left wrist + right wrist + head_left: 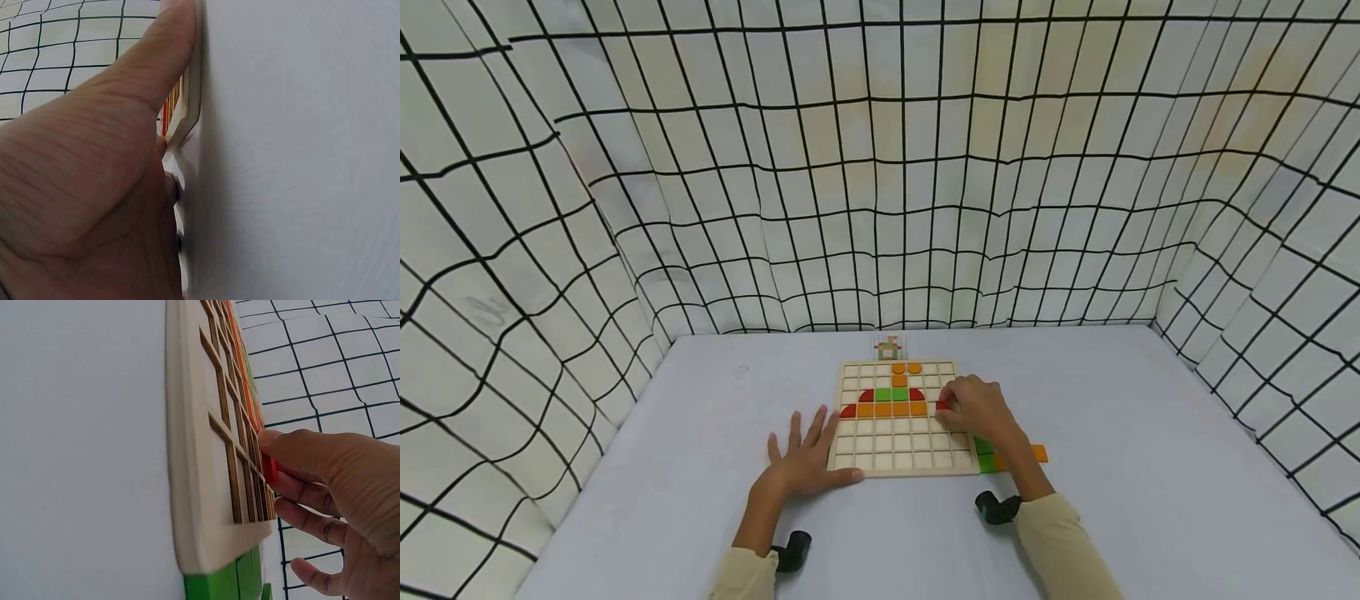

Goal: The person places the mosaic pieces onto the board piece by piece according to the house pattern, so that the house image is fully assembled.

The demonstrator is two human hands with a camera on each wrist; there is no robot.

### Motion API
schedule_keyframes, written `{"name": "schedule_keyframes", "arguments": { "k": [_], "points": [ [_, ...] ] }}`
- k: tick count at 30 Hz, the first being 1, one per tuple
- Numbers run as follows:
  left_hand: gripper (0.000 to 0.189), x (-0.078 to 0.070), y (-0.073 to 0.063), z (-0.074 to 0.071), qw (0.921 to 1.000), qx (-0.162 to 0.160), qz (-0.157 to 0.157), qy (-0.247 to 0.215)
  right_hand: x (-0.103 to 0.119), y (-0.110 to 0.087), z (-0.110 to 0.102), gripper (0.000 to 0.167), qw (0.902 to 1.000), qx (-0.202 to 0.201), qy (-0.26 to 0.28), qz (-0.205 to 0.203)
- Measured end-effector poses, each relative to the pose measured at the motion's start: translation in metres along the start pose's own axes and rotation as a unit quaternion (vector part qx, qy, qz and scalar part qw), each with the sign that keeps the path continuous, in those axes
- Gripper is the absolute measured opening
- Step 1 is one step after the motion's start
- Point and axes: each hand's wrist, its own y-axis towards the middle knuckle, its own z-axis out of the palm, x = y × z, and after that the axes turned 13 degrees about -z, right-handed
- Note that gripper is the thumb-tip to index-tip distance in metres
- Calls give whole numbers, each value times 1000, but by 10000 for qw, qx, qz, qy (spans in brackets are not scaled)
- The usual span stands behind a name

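Note:
A wooden grid board lies on the white table, with red, green and orange tiles set in its upper cells. Two round orange tiles sit at the top, above a row of green tiles and a row of orange tiles. My right hand pinches a red tile between thumb and fingers, close over the board's right side. My left hand rests at the board's lower left corner, fingers spread, its thumb along the front edge.
Green tiles and an orange tile lie right of the board, partly hidden under the right forearm. A small pattern card is behind the board. White walls with black netting enclose the table.

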Motion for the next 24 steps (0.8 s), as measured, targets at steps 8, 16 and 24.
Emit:
{"name": "schedule_keyframes", "arguments": {
  "k": [8, 16, 24],
  "points": [
    [110, -1, -1, 0, 10000, -9, 3, 7, 8, 5, 2, 24, 9995, -105, -221, -203],
    [109, -3, -1, -2, 10000, -27, -6, 26, 10, 7, 5, 24, 9998, -82, -155, -87],
    [109, -2, -3, -2, 10000, -28, 38, -5, 11, 8, 7, 22, 9999, -70, 33, 124]
  ]
}}
